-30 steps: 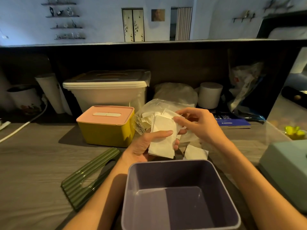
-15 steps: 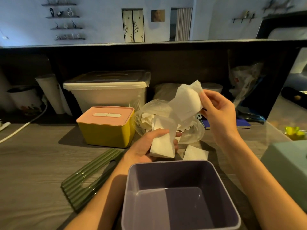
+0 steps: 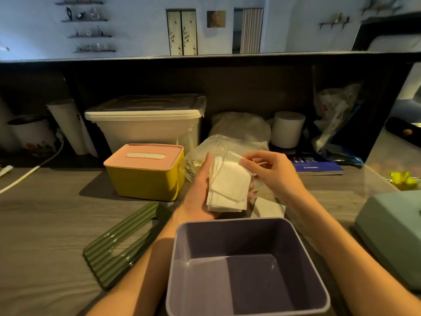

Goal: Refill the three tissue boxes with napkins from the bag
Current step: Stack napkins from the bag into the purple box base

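My left hand (image 3: 200, 190) holds a stack of white napkins (image 3: 227, 188) above the far rim of the open purple tissue box (image 3: 248, 265), which has nothing inside. My right hand (image 3: 271, 169) pinches the top napkin of that stack at its upper right corner. The clear plastic napkin bag (image 3: 232, 144) lies just behind both hands. A yellow tissue box with a pink lid (image 3: 145, 172) stands closed to the left. A mint green tissue box (image 3: 391, 238) sits at the right edge. One loose napkin (image 3: 268, 208) lies on the table behind the purple box.
A ribbed green lid (image 3: 120, 242) lies flat left of the purple box. Behind stand a white storage bin (image 3: 145, 126), a paper roll (image 3: 288, 128), a blue book (image 3: 316, 165) and more plastic bags (image 3: 335, 115). A white cable (image 3: 29, 172) runs at far left.
My right hand lifted a napkin up out of the bag, then brought it down onto the stack in my left hand. The stack has tilted flatter in my palm.
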Tool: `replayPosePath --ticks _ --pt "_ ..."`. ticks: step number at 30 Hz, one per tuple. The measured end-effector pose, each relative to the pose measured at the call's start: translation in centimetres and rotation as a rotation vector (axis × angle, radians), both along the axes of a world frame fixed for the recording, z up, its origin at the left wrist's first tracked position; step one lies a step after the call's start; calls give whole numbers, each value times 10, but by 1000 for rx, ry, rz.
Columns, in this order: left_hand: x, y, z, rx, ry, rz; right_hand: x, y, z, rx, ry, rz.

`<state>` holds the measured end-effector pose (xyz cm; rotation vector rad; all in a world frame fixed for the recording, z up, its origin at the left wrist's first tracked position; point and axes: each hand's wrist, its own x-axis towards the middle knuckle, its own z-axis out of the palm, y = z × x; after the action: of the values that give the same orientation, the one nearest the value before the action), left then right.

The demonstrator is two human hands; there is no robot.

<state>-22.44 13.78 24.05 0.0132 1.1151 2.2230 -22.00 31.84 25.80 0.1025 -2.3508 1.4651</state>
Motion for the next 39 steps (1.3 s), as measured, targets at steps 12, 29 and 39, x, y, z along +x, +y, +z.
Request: replayPosePath --ticks 12,29,39 --pt "1 1 3 9 19 -21 10 8 24 -317 7 223" --pt "-14 -13 -8 -79 -27 59 -6 41 0 757 -547 287" --pt "-15 -10 -11 -138 -101 25 3 36 14 671 -343 395"
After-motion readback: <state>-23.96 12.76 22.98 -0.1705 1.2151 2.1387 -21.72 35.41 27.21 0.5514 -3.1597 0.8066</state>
